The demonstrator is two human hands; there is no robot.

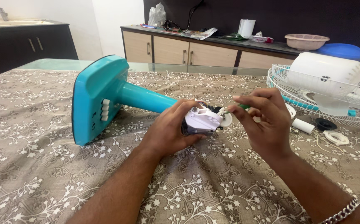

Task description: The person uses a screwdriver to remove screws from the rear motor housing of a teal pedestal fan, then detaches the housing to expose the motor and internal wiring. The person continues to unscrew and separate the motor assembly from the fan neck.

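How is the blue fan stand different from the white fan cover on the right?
The stand is blue; the cover is white. The stand lies tipped on its side on the tablecloth, while the cover rests on the wire grille. The stand has a flat base with white buttons; the cover is rounded and smooth. The left hand steadies the stand's top end; no hand touches the cover. Both look plastic.

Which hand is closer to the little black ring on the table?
Right. The right hand is just left of the black ring; the left hand is farther left, holding the white motor part.
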